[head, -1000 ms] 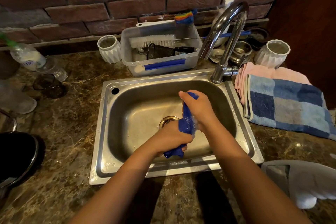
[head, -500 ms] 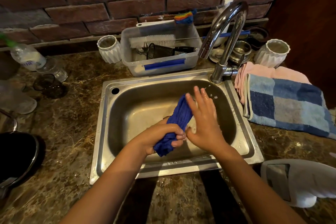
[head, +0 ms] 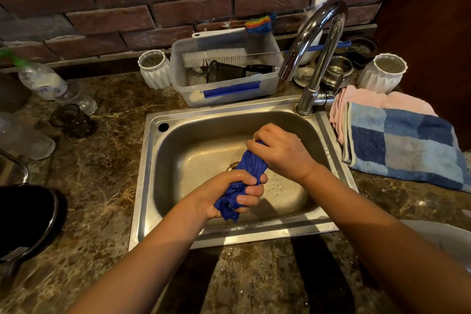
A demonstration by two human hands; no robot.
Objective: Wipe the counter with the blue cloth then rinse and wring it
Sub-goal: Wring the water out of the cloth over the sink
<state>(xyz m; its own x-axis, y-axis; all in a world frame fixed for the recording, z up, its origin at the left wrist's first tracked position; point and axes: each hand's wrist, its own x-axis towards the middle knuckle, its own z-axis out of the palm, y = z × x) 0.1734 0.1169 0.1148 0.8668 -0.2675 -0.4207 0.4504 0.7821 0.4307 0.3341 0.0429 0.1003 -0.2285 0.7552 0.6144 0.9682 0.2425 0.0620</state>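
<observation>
The blue cloth [head: 251, 164] is rolled into a thick rope and held over the steel sink [head: 150, 160]. My left hand [head: 229, 194] grips its near end, with a bunched tail hanging out below the fist. My right hand [head: 281, 151] is closed around its far end, wet and shiny. The cloth hides most of the drain. Drops of water lie on the sink floor beside my hands. No water runs from the chrome tap [head: 316, 58].
The brown marble counter [head: 96, 186] surrounds the sink. Behind it stand a clear tub with a brush [head: 224, 71], two white ribbed cups [head: 154, 69] and metal bowls. A blue checked towel [head: 405, 145] lies at the right, bottles and a dark pot at the left.
My right hand, open against the cloth half a second ago, has closed around its far end again. My left hand has kept hold of the near end.
</observation>
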